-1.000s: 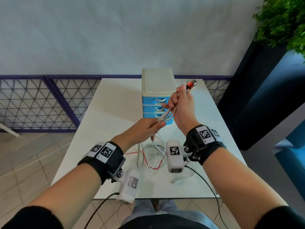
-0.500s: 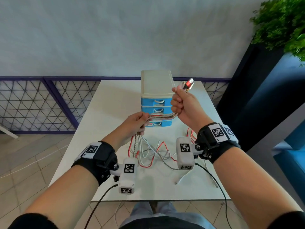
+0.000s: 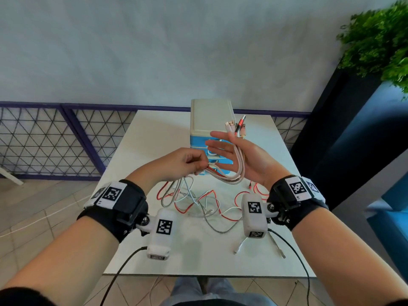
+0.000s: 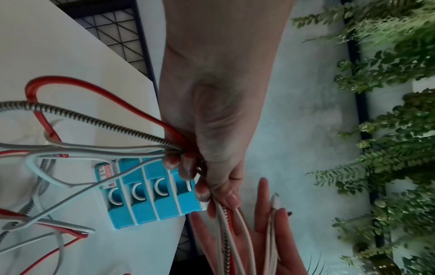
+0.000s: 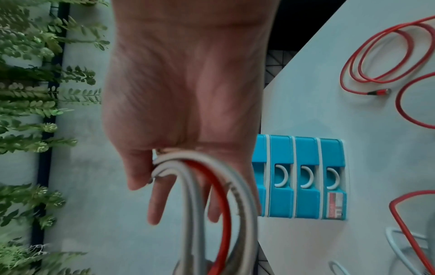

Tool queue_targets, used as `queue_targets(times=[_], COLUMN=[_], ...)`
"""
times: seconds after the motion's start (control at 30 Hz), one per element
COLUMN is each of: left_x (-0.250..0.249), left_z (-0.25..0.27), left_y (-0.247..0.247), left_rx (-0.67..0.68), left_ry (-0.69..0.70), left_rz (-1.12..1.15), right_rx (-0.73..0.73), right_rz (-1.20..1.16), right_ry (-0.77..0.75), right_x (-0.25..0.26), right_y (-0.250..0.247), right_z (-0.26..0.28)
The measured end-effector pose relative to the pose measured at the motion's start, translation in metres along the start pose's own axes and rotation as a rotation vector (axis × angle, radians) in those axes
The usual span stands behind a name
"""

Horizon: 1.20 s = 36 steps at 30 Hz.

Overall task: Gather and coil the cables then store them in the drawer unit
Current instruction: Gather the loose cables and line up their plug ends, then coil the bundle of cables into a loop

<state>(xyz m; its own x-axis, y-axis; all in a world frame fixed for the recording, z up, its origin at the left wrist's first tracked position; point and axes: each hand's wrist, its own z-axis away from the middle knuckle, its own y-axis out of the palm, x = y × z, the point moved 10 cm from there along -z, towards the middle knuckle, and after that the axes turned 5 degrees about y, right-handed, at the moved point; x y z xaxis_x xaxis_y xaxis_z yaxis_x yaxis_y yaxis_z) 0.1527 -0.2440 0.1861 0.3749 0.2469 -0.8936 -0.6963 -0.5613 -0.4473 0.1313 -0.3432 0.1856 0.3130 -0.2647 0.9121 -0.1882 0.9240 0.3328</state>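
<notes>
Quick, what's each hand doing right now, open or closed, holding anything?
Left hand: closed, pinching the cable bundle.
Right hand: open, fingers straight, the same cable bundle draped across its palm.

Soft even daylight on my end, barely any shadows; edges bend, plant far right looks smeared.

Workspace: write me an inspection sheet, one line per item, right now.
Surface: white table, tangle across its middle.
Job's things: drawer unit at the far edge, drawers look shut; cable bundle looped between the hands.
Clutter: nothing seen.
Grippers: left hand pinches the bundle; right hand flat, bundle across its palm, plugs past the thumb.
Cables: loose cables, red, white and braided, tangled, uncoiled.
Surroundings: pale wall, lattice railing left, plant right.
</notes>
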Motion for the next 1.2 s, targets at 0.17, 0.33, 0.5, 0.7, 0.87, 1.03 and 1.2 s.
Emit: queue_targets(times=[0.17, 0.33, 0.5, 0.7, 0.87, 1.03, 1.2], left_x=[-0.003, -0.006, -0.013, -0.017, -0.008, 0.016, 0.037], left_z=[-0.007, -0.008, -0.01, -0.009, -0.007, -0.008, -0.005], left_y=[-0.003, -0.014, -0.021, -0.019, -0.025, -0.024, -0.004], left_rx=[-0.05, -0.173, -0.231, -0.174, -0.23, -0.242, -0.095], left_ry=[0.014, 0.038, 0.038, 0.019, -0.011, -0.156, -0.21], left_rz=[-0.073, -0.055, -0.175, -0.334, -0.305, -0.213, 0.291], right_rx=[-0.044, 0.001, 0.027, 0.076, -0.004, -0.048, -0.101], right_rz=[0.085, 0.165, 0.183, 0.162, 0.361, 0.4, 0.402], right_ry=[0.051, 0.119, 0.189, 0.235, 0.181, 0.2, 0.129], right_x=[-0.008, -0.018, -0.037, -0.047, -0.041, -0.034, -0.027], right_y=[0.007, 0.015, 0.024, 0.03, 0.023, 0.019, 0.018], right_z=[-0.004, -0.003, -0.005, -0.005, -0.009, -0.011, -0.01])
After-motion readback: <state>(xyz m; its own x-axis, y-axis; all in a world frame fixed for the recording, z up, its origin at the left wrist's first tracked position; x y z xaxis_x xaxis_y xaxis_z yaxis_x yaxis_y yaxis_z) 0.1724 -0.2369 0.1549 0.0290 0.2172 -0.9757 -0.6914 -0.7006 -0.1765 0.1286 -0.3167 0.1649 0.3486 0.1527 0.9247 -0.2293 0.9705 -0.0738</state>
